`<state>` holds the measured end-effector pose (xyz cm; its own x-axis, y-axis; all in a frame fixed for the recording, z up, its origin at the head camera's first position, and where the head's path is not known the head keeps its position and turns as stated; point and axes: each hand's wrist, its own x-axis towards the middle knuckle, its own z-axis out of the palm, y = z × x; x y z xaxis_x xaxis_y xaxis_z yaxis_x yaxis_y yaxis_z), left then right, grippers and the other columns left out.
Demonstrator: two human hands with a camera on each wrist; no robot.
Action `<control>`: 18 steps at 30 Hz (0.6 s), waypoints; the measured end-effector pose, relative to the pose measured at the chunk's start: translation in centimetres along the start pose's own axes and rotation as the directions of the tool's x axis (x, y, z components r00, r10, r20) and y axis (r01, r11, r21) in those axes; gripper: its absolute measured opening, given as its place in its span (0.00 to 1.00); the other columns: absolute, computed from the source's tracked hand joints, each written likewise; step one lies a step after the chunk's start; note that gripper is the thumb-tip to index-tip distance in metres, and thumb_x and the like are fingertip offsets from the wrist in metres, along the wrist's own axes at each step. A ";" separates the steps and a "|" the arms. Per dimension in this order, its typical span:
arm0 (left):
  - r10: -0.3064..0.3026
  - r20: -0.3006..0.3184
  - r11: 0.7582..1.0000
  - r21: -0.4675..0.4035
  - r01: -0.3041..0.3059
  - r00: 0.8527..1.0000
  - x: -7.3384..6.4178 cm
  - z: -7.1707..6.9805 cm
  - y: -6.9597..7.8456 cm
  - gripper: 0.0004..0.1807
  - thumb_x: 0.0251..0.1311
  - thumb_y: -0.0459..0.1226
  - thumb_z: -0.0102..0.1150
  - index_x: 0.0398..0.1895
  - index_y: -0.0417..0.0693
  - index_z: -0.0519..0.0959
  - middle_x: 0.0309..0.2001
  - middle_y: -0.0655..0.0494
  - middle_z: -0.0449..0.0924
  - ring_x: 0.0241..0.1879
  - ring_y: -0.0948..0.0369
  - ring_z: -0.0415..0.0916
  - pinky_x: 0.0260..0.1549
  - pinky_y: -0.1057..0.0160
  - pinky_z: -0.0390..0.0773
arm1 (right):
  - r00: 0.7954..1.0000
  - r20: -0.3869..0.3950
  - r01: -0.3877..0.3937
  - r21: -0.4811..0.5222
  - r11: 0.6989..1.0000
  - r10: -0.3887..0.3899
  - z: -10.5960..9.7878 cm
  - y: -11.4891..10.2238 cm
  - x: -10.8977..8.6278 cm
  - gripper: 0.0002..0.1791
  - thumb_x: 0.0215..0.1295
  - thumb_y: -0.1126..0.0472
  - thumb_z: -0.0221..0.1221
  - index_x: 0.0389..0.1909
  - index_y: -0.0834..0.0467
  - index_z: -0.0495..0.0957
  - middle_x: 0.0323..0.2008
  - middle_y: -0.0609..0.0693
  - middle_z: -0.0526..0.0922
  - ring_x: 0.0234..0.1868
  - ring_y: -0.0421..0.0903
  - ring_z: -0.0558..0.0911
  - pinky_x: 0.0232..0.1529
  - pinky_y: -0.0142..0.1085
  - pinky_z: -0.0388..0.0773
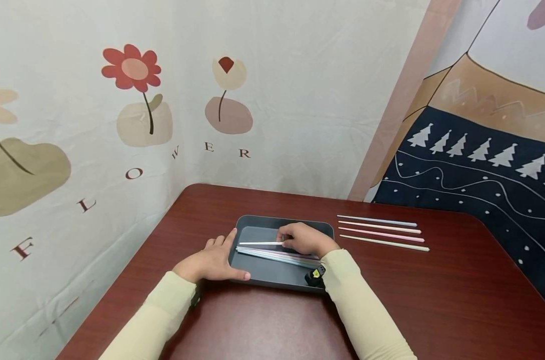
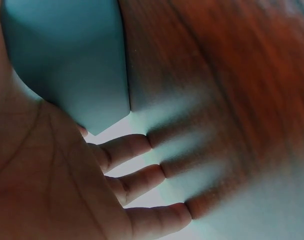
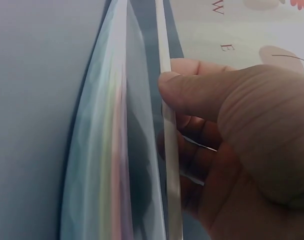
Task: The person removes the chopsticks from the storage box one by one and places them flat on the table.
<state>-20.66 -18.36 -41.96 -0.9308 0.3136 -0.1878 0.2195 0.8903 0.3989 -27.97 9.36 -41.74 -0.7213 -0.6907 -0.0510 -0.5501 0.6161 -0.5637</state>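
Note:
My right hand point(image 1: 305, 239) pinches a cream-white chopstick point(image 1: 261, 243) between thumb and fingers, over the dark grey tray point(image 1: 272, 281). In the right wrist view the thumb presses on this chopstick point(image 3: 171, 150), which lies alongside a bundle of pastel chopsticks point(image 3: 109, 165) in a clear wrapper. The head view has the bundle point(image 1: 272, 254) slanting across the tray, its right end partly hidden by my right wrist. My left hand point(image 1: 213, 261) rests at the tray's left side, fingers spread and thumb by the near corner. The left wrist view has its palm against the tray corner point(image 2: 87, 85).
Several single chopsticks point(image 1: 380, 230), blue, yellowish, pink and pale green, lie in a spaced row right of the tray on the reddish-brown table point(image 1: 452, 285). A light printed curtain point(image 1: 295, 125) hangs behind the table, with a dark tree-patterned cloth point(image 1: 461, 170) at the right.

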 end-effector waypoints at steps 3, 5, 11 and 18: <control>0.001 -0.003 1.000 -0.002 -0.001 1.000 -0.1 0.0 0.0 0.75 0.39 0.70 0.69 0.79 0.38 0.41 0.67 0.34 0.60 0.63 0.37 0.57 0.56 0.40 0.67 | 1.000 0.001 0.001 0.009 1.000 -0.001 -0.1 0.0 0.0 0.08 0.73 0.65 0.56 0.39 0.51 0.81 0.31 0.42 0.78 0.28 0.40 0.73 0.35 0.38 0.73; 0.000 -0.005 1.000 -0.004 0.000 1.000 -0.1 0.0 -0.1 0.75 0.39 0.70 0.69 0.79 0.38 0.41 0.67 0.34 0.60 0.64 0.37 0.57 0.56 0.40 0.67 | 1.000 0.000 -0.002 0.011 1.000 0.002 -0.1 0.0 0.1 0.08 0.73 0.66 0.56 0.39 0.51 0.82 0.31 0.42 0.78 0.28 0.41 0.73 0.35 0.38 0.73; -0.001 -0.005 1.000 -0.007 0.000 1.000 -0.1 0.0 -0.1 0.75 0.38 0.71 0.69 0.79 0.38 0.41 0.67 0.34 0.60 0.64 0.37 0.57 0.56 0.41 0.67 | 1.000 -0.017 0.010 -0.007 1.000 -0.010 -0.3 -0.1 0.2 0.08 0.73 0.66 0.56 0.39 0.51 0.82 0.31 0.41 0.78 0.27 0.40 0.73 0.33 0.37 0.73; 0.009 -0.011 1.000 -0.009 -0.009 1.000 -0.1 0.0 -0.1 0.74 0.39 0.70 0.70 0.79 0.39 0.41 0.65 0.36 0.62 0.62 0.39 0.58 0.55 0.41 0.68 | 0.999 -0.045 0.017 -0.027 0.999 -0.018 -0.8 -0.3 -0.1 0.08 0.72 0.67 0.57 0.39 0.52 0.83 0.33 0.41 0.79 0.29 0.41 0.75 0.34 0.38 0.74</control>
<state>-20.57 -18.47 -41.97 -0.9319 0.3179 -0.1744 0.2254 0.8846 0.4082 -28.02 9.56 -40.89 -0.7296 -0.6839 -0.0032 -0.5735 0.6144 -0.5418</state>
